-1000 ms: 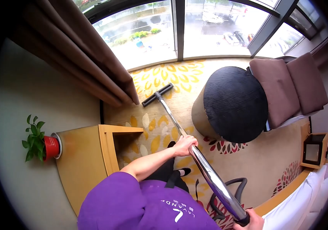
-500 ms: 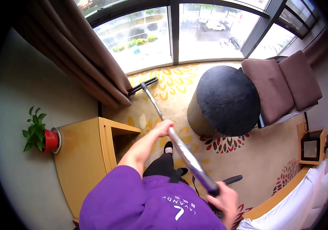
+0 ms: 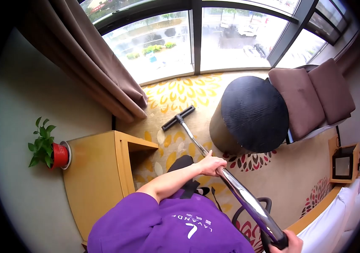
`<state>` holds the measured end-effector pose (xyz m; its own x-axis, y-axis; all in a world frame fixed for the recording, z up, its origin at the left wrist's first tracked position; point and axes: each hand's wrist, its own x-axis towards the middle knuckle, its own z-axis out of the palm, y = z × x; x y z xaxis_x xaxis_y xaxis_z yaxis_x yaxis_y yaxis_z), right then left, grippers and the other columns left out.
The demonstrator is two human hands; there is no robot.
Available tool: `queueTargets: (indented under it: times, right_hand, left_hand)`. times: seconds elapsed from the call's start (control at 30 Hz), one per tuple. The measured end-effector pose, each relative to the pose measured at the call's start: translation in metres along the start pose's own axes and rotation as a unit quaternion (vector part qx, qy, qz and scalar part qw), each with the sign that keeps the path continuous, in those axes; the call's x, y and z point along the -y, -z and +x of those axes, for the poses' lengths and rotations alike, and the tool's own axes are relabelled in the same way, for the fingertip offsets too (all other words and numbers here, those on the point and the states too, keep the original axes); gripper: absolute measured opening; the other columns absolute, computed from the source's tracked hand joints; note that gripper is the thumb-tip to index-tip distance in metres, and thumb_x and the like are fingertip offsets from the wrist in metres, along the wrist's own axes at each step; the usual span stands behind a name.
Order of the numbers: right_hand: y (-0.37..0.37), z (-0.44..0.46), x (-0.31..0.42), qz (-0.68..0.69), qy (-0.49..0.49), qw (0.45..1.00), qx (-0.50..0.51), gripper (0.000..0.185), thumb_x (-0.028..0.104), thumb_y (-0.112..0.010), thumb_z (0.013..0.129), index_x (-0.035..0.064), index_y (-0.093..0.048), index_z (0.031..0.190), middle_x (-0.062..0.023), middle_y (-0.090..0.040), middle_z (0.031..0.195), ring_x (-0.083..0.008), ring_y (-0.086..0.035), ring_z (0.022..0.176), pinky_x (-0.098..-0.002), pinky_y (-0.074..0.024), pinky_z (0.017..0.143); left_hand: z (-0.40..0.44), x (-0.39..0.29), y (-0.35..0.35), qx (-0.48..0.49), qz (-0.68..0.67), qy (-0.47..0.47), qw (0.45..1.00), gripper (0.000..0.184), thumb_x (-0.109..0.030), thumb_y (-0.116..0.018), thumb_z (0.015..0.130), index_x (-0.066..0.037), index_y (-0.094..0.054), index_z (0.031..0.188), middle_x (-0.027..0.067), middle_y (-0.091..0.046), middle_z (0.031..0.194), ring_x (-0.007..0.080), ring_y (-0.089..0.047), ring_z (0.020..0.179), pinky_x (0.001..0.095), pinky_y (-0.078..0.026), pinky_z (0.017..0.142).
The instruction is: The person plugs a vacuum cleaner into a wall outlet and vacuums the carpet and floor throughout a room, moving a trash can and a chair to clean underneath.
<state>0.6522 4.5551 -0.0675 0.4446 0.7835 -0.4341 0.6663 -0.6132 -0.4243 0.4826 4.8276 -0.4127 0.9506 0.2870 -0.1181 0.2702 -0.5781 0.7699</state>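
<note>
A chrome vacuum cleaner wand (image 3: 247, 195) runs slantwise across my front. My left hand (image 3: 212, 164) is wrapped round the middle of its tube. At the near end, low on the right, my right hand (image 3: 288, 244) grips the dark handle; part of that hand is cut off by the frame's bottom edge. The black floor head (image 3: 179, 118) lies on the patterned carpet (image 3: 180, 90), between the curtain and the round table. A black hose (image 3: 267, 202) loops behind the wand.
A round dark-topped table (image 3: 253, 111) stands ahead, touching a brown cushioned chair (image 3: 298, 101). To my left are a wooden cabinet (image 3: 91, 177), a potted plant (image 3: 60, 155) and a long curtain (image 3: 100, 71). A bed with white linen (image 3: 327, 215) borders the right. Windows (image 3: 154, 50) span the far side.
The floor head has come back from the curtain's foot, nearer and to the right. Both hands have moved right and down with the wand, still gripping it. The hose loop now shows more.
</note>
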Motion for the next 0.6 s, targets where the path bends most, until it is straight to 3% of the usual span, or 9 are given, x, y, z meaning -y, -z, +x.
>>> queueTargets:
  times: [0.07, 0.17, 0.3, 0.37, 0.47, 0.6]
  right_hand:
    - [0.017, -0.003, 0.023, -0.048, 0.011, 0.998, -0.035, 0.039, 0.019, -0.073, 0.067, 0.0036, -0.059, 0.1, -0.0175, -0.061, 0.08, -0.0325, -0.061, 0.072, -0.0369, -0.0476, 0.065]
    - [0.033, 0.007, 0.066, -0.117, 0.015, 0.991, -0.064, 0.041, 0.016, -0.074, 0.066, 0.0024, -0.058, 0.101, -0.0184, -0.06, 0.082, -0.0354, -0.06, 0.074, -0.0382, -0.0472, 0.066]
    - [0.041, 0.056, 0.127, -0.126, 0.005, 0.99, -0.071, 0.044, 0.015, -0.073, 0.068, 0.001, -0.056, 0.106, -0.0204, -0.059, 0.088, -0.0363, -0.06, 0.077, -0.0385, -0.0472, 0.068]
    - [0.036, 0.095, 0.158, -0.126, 0.001, 0.988, -0.089, 0.045, 0.016, -0.074, 0.069, 0.001, -0.055, 0.107, -0.0205, -0.06, 0.087, -0.0362, -0.06, 0.078, -0.0383, -0.0474, 0.068]
    - [0.031, 0.151, 0.208, -0.124, -0.006, 0.985, -0.12, 0.045, 0.021, -0.073, 0.072, 0.0024, -0.055, 0.109, -0.0197, -0.06, 0.088, -0.036, -0.06, 0.08, -0.0383, -0.0478, 0.069]
    - [0.018, 0.234, 0.269, -0.136, -0.053, 0.98, -0.135, 0.04, 0.025, -0.07, 0.075, 0.0066, -0.055, 0.108, -0.0183, -0.061, 0.088, -0.0363, -0.06, 0.079, -0.0409, -0.0478, 0.067]
  left_hand:
    - [0.007, -0.015, 0.028, 0.015, -0.008, -0.021, 1.0, 0.031, -0.03, -0.071, 0.07, -0.016, -0.054, 0.09, -0.0015, -0.059, 0.085, 0.02, -0.059, 0.091, 0.0707, -0.02, 0.093]
    - [0.021, -0.008, 0.072, 0.014, -0.003, -0.062, 0.998, 0.033, -0.03, -0.072, 0.068, -0.017, -0.054, 0.093, -0.0021, -0.059, 0.086, 0.0197, -0.059, 0.091, 0.0702, -0.021, 0.092]
    - [0.067, 0.029, 0.149, -0.138, 0.086, -0.156, 0.974, 0.023, -0.024, -0.071, 0.063, -0.017, -0.057, 0.08, -0.0009, -0.052, 0.088, 0.0221, -0.05, 0.096, 0.0554, -0.031, 0.093]
    - [0.098, 0.059, 0.184, -0.166, 0.062, -0.166, 0.97, 0.02, -0.022, -0.07, 0.061, -0.02, -0.059, 0.077, -0.0008, -0.051, 0.087, 0.0212, -0.049, 0.09, 0.0411, -0.036, 0.086]
    - [0.148, 0.106, 0.228, -0.198, 0.107, -0.182, 0.957, 0.022, -0.023, -0.071, 0.059, -0.021, -0.059, 0.078, -0.002, -0.051, 0.086, 0.0196, -0.049, 0.09, 0.0382, -0.036, 0.084]
    - [0.204, 0.165, 0.27, -0.186, 0.114, -0.129, 0.967, 0.024, -0.027, -0.071, 0.061, -0.024, -0.061, 0.083, -0.0043, -0.054, 0.092, 0.0196, -0.05, 0.098, 0.0403, -0.035, 0.088]
